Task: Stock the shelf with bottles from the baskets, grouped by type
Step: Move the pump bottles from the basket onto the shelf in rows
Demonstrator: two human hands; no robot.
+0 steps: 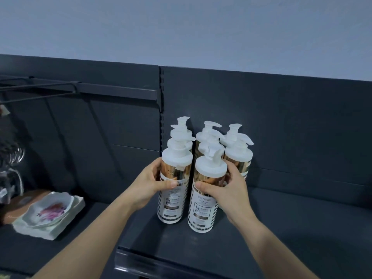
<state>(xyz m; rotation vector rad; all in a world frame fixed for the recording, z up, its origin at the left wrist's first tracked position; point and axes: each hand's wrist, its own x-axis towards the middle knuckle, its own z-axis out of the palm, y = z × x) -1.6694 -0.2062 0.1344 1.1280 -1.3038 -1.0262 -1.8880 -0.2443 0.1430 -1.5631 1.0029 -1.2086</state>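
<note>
Each of the hands is clamped on a front pump bottle, left hand [150, 185] and right hand [231, 190]; crowded rows on the shelf [291, 228] could topple if nudged.

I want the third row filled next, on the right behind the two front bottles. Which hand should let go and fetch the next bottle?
Probably the right hand: it grips the front right bottle, next to the shorter right-hand row and the bare shelf. The left hand holds the front left bottle, farther away.
</note>
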